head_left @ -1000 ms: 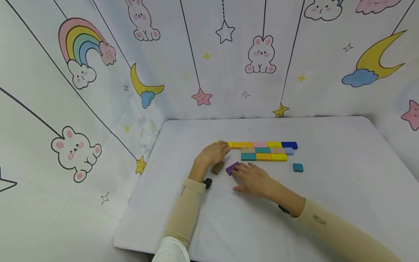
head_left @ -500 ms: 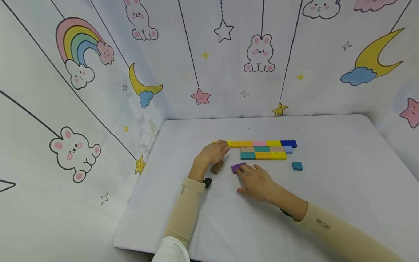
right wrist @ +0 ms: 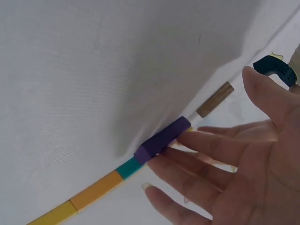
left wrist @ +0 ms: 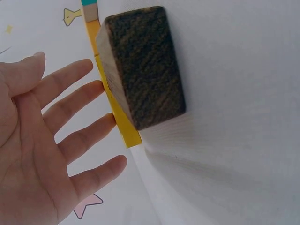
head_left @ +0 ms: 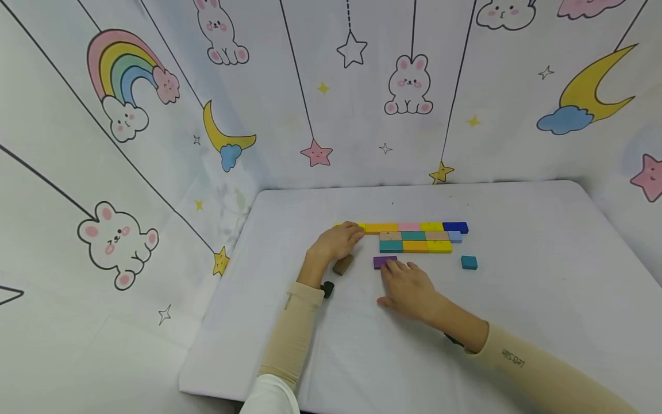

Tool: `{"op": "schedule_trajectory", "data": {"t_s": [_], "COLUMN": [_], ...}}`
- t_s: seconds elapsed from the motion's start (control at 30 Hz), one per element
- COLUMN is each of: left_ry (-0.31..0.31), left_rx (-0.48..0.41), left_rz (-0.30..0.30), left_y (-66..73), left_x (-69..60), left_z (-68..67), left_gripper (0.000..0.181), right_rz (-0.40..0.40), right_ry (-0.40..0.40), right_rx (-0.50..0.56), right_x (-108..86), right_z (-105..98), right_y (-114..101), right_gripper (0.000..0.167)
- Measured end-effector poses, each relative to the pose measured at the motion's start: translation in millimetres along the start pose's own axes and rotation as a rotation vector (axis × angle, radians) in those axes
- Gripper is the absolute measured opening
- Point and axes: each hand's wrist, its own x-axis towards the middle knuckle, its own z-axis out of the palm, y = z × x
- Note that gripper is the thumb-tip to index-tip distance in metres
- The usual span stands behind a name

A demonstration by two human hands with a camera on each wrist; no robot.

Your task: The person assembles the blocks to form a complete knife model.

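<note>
My right hand [head_left: 411, 290] touches a purple block [head_left: 381, 263] with straight fingertips, also seen in the right wrist view, where the purple block [right wrist: 164, 140] lies against the extended fingers. It lies just below the left end of the lowest row, roughly parallel to it. My left hand [head_left: 337, 241] rests at the left end of the top row. In the left wrist view its fingers are spread and straight, with fingertips at a yellow block [left wrist: 123, 124]. A brown block [head_left: 342, 264] lies askew between the hands, near the left wrist.
Rows of coloured blocks lie side by side: an orange block [head_left: 381, 228] and a dark blue block [head_left: 455, 227] at the back, a teal block [head_left: 391, 246] in front. A loose teal block [head_left: 469, 263] is to the right on the white-covered table [head_left: 517, 322].
The purple block has slid right under my right hand's fingers and turned from a slant to lie level with the rows. My left hand has stayed in place.
</note>
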Motion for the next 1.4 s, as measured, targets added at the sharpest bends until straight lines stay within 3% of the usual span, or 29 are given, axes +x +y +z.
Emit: {"op": "schedule_trajectory", "data": {"t_s": [0.43, 0.77, 1.07, 1.4], "left_ry": [0.003, 0.030, 0.033, 0.020], "left_rx": [0.074, -0.028, -0.026, 0.042], "left_rz": [0.000, -0.026, -0.017, 0.012], "left_y": [3.7, 4.5, 3.9, 3.5], "left_x": [-1.5, -4.7, -3.2, -2.4], "left_z": [-1.4, -3.8, -3.4, -2.8], "left_gripper": [0.056, 0.052, 0.053, 0.053], "right_rz": [0.065, 0.060, 0.082, 0.077], "right_ry": [0.007, 0.039, 0.036, 0.070], "right_rx": [0.025, 0.034, 0.055, 0.051], "right_x": [-0.1, -0.1, 0.5, 0.3], "right_z": [2, 2, 5, 5], "right_y": [5, 7, 11, 14], "right_gripper": [0.083, 0.081, 0.082, 0.080]}}
